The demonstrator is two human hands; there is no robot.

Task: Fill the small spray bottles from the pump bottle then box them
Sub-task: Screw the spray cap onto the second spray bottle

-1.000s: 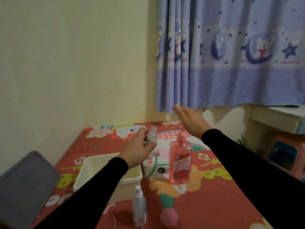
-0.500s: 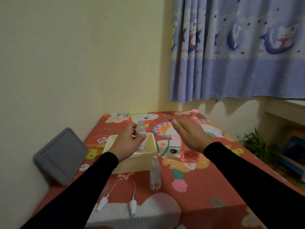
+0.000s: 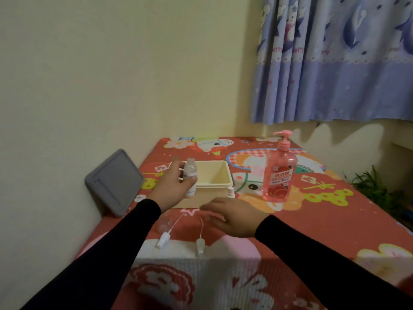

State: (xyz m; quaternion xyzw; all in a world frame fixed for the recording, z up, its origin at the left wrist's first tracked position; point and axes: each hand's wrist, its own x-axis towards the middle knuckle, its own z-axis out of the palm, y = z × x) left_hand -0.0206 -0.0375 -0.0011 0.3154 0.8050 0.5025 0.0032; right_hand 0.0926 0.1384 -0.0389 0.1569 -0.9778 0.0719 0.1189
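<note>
Cartoon-print red table by a cream wall. Left hand grips an uncapped small spray bottle near the cream box; right hand, fingers loose & empty, has dropped from the pump bottle toward the loose spray tops, so capping prob. comes next.

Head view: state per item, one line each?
Left hand: grips uncapped small spray bottle, upright.
Right hand: open, palm down above the mat.
Second small spray bottle: mostly hidden behind right hand.
Pump bottle: upright, pump on.
Cream box: open, looks empty.
Two spray heads: off, lying flat.
</note>
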